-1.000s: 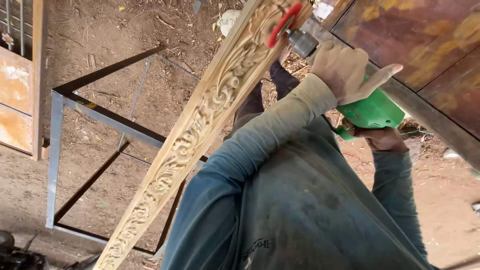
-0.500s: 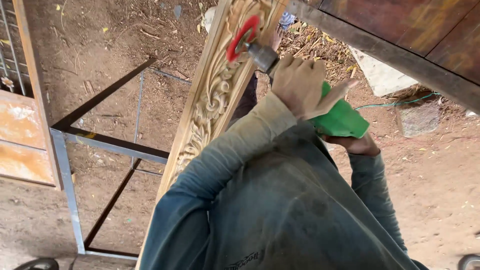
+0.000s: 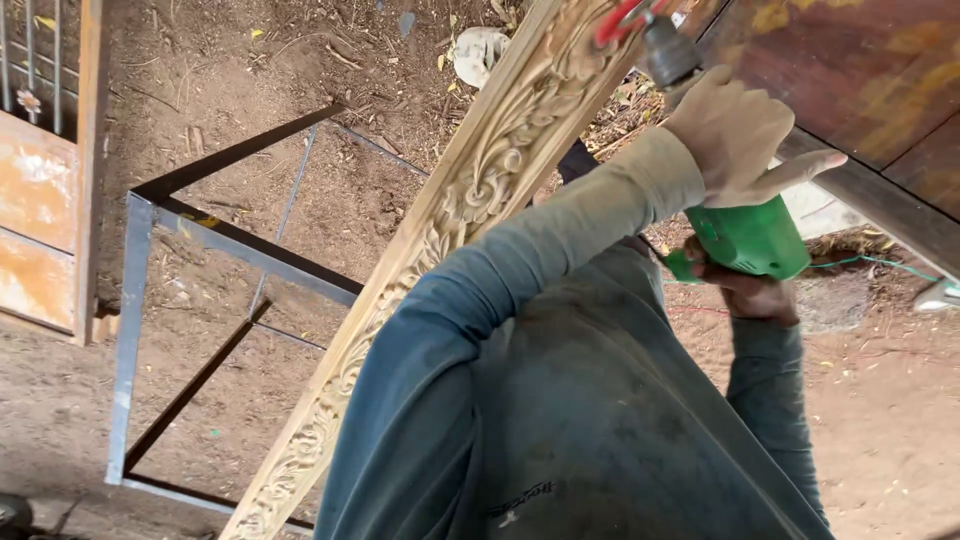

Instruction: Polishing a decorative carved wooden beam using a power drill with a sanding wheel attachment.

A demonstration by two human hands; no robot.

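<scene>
Your left hand (image 3: 735, 130), dusted pale w/ sawdust, wraps over the front of a green power tool (image 3: 748, 238), fingers curled round the housing just behind the grey metal neck, thumb sticking straight out to the side, clear of the tool. Your right hand (image 3: 745, 290) cups the smooth plastic body from below at the rear, fingers closed on it; only part of that hand shows. At the tool's tip, a thin red disc (image 3: 617, 20) sits edge-on against the carved wooden board (image 3: 440, 220) near the frame's top edge; can't tell the exact contact spot, as the disc is cut off by the frame. The board is long and narrow, pale raw timber, running diagonally from bottom left to top centre, its face cut in deep relief w/ scrolling leaf and vine shapes btwn two plain raised rails. It lies across an open metal frame (image 3: 135, 300) of square tube, grey uprights and dark crossbars, standing on the dirt ground (image 3: 250, 90), which is reddish, loose, strewn w/ twigs and dry leaves. Your sleeves are worn, dusty blue-grey cloth. A thin green cable (image 3: 880, 262) trails off to the right across the dirt. Top right, a dark stained wood panel (image 3: 850, 70) w/ glossy, blotchy yellow-brown patches runs at an angle just beside your left hand. Far left, an orange-painted gate panel (image 3: 35, 190) w/ vertical bars above it.
</scene>
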